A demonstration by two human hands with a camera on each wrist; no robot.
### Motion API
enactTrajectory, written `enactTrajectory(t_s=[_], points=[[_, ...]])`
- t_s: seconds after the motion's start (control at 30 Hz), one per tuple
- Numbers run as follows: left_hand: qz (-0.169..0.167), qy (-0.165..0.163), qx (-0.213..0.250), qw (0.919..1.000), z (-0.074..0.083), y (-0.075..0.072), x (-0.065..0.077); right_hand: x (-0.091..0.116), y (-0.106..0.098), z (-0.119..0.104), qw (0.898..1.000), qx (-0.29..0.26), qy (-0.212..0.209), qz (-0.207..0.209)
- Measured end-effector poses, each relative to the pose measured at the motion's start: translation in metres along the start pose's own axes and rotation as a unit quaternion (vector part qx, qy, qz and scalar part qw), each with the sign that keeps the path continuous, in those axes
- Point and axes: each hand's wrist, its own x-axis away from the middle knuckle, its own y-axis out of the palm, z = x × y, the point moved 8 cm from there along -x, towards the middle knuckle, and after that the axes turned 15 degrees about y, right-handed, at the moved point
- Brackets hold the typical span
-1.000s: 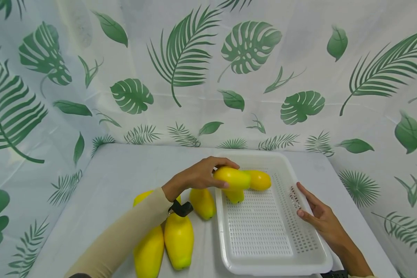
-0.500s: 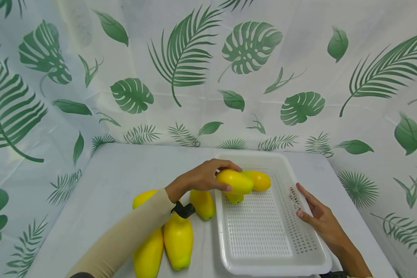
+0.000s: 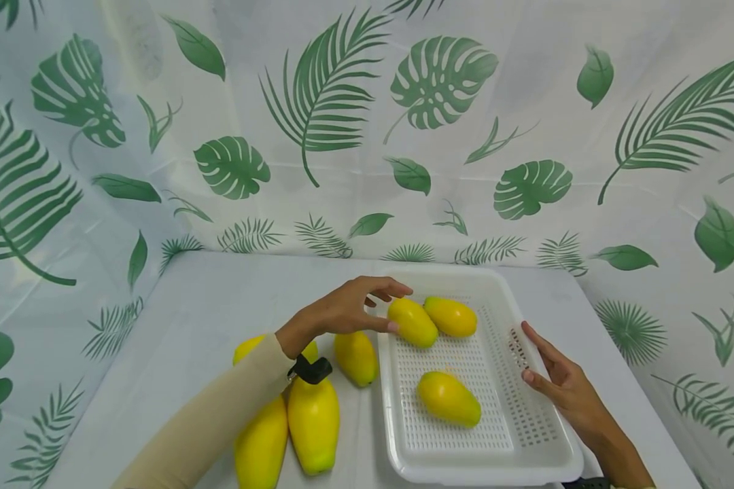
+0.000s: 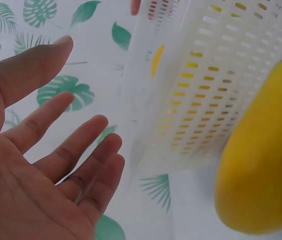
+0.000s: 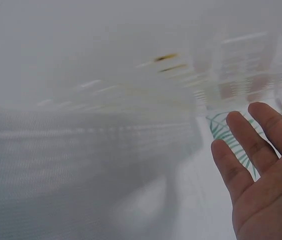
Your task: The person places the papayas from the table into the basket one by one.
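My left hand (image 3: pixel 355 305) hovers over the left rim of a white perforated basket (image 3: pixel 404 435), its fingers spread and apart from the yellow papaya (image 3: pixel 413 323) beside them. A second papaya (image 3: pixel 451 317) lies close to that one at the back of the basket. Nearer the front, a third papaya (image 3: pixel 449 399) lies on the basket floor. In the left wrist view, the left hand (image 4: pixel 56 145) is plainly loose, with a papaya (image 4: pixel 266 155) outside the basket wall. My right hand (image 3: pixel 565 384) holds the basket's right side, thumb over the rim and fingers against the outer wall.
Several papayas sit on the white table left of the basket, among them a small one (image 3: pixel 356 358), a larger one (image 3: pixel 314 424) and a long one (image 3: pixel 261 445). The left forearm partly hides the group. A leaf-printed curtain (image 3: pixel 342 204) stands behind the table.
My left hand has let go of the papaya it held and drawn slightly left. That papaya now appears nearer the basket's front. The right hand has stayed in place.
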Motion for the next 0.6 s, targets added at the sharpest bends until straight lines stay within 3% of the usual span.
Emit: enactTrajectory(t_s=[0.3, 0.6], points=[[0.004, -0.002, -0.011, 0.9999, 0.002, -0.015, 0.022, 0.0, 0.0, -0.001, 1.0, 0.0, -0.01, -0.006], [-0.014, -0.021, -0.023, 0.9994, 0.002, -0.022, 0.039, 0.0, 0.001, 0.0, 1.0, 0.001, -0.01, -0.004]])
